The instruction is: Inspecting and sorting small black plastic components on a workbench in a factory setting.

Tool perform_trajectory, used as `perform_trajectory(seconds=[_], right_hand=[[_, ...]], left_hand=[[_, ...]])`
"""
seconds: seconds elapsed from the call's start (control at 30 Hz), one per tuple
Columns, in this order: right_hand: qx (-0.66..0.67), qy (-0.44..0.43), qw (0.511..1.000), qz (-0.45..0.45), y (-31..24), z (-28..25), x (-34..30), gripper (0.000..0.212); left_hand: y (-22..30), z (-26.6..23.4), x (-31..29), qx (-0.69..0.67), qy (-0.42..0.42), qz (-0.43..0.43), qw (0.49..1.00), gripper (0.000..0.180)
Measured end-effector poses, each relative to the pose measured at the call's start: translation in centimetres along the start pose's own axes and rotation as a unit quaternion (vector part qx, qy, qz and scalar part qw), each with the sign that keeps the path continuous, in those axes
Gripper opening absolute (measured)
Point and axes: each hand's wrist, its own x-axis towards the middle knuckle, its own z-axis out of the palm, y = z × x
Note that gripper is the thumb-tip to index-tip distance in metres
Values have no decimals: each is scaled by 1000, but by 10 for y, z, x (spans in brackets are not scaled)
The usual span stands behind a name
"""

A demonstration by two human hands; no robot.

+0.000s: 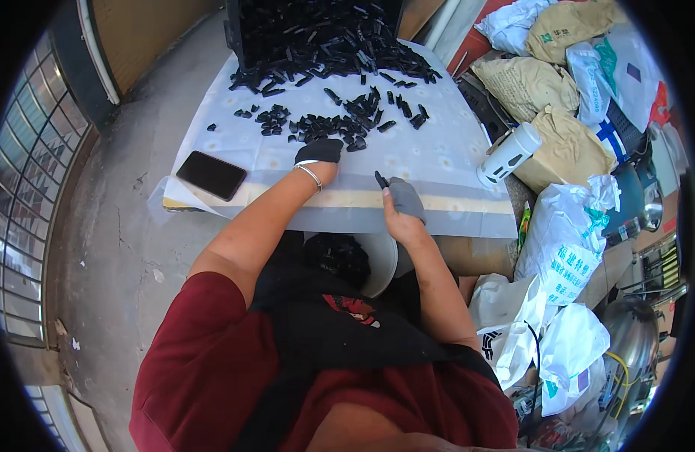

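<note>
My left hand, its fingers in a black fabric cover and a bangle at the wrist, reaches to the near edge of a pile of small black plastic parts. Its fingertips are turned away, so whether they grip a part is hidden. To the right, my right hand wears a grey cover with the thumb bare. It pinches a slim black plastic piece just above the table's near side. Longer black pieces lie loosely heaped beyond my hands.
A large black bin spills black pieces onto the cloth-covered table. A phone lies at left; a white tumbler stands at right. Below the edge is a white bucket with black contents. Bags crowd the right side.
</note>
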Motion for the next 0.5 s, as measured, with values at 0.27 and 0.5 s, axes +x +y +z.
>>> perform_trajectory(seconds=[0.27, 0.5], right_hand=[[-20, 33, 998, -55, -26, -15, -17, 27], [-76, -14, 994, -73, -68, -30, -27, 28]], left_hand=[[3, -32, -21, -345, -110, -234, 902, 16], [46, -38, -81, -789, -100, -309, 521, 12]])
